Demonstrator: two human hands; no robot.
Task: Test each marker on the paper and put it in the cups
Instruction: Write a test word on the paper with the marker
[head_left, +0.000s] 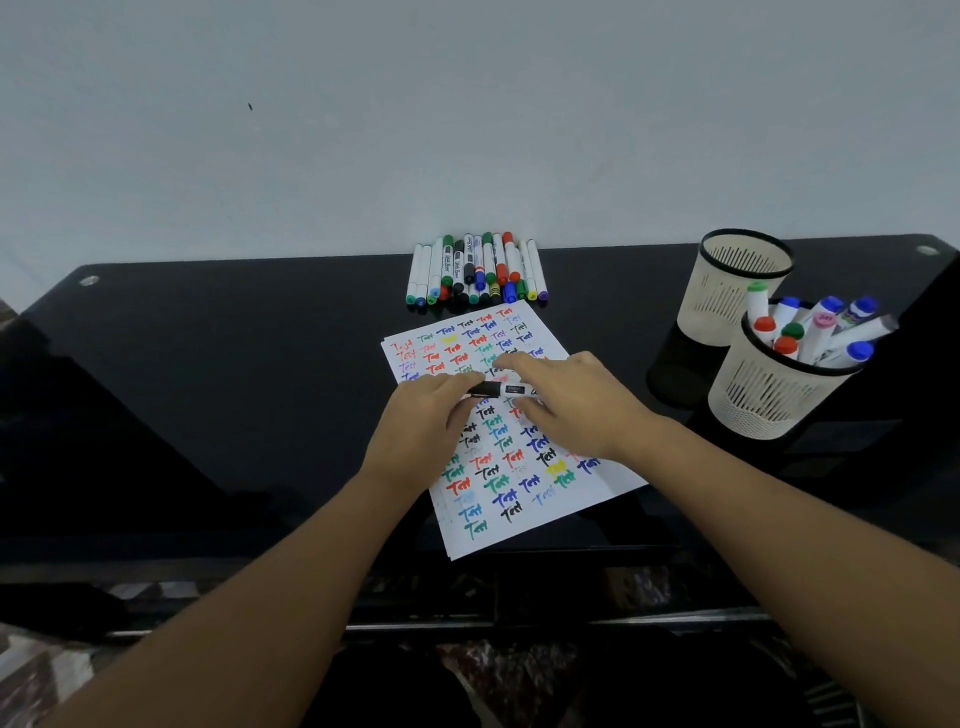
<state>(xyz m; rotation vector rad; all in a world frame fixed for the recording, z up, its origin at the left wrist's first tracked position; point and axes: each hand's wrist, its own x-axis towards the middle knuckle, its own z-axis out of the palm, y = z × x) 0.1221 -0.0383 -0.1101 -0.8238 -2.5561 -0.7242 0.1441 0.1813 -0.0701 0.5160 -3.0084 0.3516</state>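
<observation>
A black counter (208, 389) carries a paper sheet (524, 499) covered in coloured "Test" marks, directly beneath the grip. Beyond the grip lies a row of markers (475, 270); to its right stand two mesh cups (769, 384), the nearer holding markers. Left hand (421, 421) and right hand (566, 400) both pinch a black-capped marker (501, 389) held level.

paper (498, 436): the word "Test" is showing in rows, many colours, edge to edge | marker (501, 389) label: print is staying too small to read
</observation>
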